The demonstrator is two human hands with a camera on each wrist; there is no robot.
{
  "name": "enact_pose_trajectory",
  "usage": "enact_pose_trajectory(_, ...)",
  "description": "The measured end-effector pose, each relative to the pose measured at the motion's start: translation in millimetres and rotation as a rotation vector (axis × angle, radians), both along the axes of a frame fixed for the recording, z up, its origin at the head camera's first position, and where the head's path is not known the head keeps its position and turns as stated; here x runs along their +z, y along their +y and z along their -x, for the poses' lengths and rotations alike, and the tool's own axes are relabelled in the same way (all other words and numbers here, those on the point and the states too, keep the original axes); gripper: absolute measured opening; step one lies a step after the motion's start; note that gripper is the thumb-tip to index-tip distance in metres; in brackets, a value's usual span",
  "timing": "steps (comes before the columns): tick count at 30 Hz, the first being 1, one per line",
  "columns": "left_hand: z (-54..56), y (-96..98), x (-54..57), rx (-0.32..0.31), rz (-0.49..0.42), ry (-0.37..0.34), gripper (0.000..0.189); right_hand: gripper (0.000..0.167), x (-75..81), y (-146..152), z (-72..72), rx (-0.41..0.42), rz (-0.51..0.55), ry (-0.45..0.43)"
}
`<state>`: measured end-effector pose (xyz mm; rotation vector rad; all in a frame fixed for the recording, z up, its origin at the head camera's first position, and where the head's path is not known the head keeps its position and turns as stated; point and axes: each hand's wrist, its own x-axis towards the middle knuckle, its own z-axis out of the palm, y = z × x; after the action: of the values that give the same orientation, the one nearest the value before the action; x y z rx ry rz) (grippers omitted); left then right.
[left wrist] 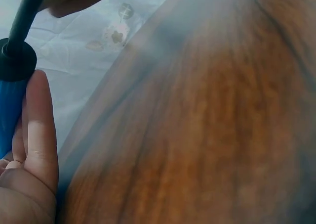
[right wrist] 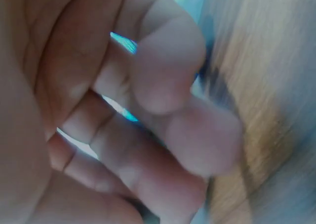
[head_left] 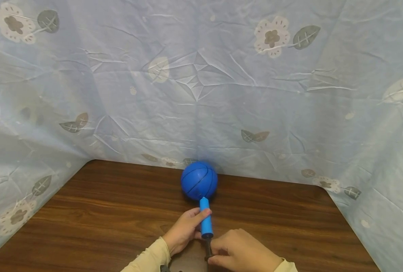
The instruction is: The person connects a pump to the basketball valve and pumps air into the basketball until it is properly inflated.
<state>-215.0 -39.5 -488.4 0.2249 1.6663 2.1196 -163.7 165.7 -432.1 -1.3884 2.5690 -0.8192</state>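
A blue ball (head_left: 199, 179) with dark seam lines rests on the table near the back edge. Pointing at its lower front is a light-blue hand pump (head_left: 206, 223); whether its tip enters the ball cannot be made out. My left hand (head_left: 183, 231) grips the pump's barrel, thumb across the top. At the near end, my right hand (head_left: 243, 252) holds the black handle, with part of the dark rod (head_left: 208, 243) drawn out between the hands. The left wrist view shows the black end cap (left wrist: 19, 61) beside my left fingers. Curled right fingers (right wrist: 168, 70) fill the right wrist view, hiding the handle.
The brown wood-grain table (head_left: 102, 211) has rounded back corners. Pale blue floral cloth (head_left: 201, 113) hangs behind it and along both sides, close behind the ball. A small dark object (head_left: 164, 268) shows at the left sleeve by the bottom edge.
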Motion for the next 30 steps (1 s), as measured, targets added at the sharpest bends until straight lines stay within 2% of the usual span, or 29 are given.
enact_pose_trajectory(9,0.0,1.5,-2.3,-0.018,-0.002,0.026,0.047,0.021,-6.4,1.8,6.3,-0.075,0.064,0.011)
enact_pose_trajectory(14,0.7,0.5,-4.5,-0.035,0.013,0.049,0.049,0.027,-0.8,0.0,2.2,-0.050,0.028,0.037)
enact_pose_trajectory(23,1.6,-0.2,-3.3,-0.012,-0.010,0.040,0.056,0.027,7.3,-4.4,-7.4,0.065,-0.027,-0.078)
enact_pose_trajectory(27,1.4,0.1,-2.8,0.003,-0.021,0.035,0.055,0.023,7.9,-5.3,-10.3,0.082,-0.073,-0.124)
enact_pose_trajectory(30,1.1,0.6,-1.9,0.018,-0.023,0.032,0.052,0.022,7.8,-5.0,-11.2,0.080,-0.092,-0.126)
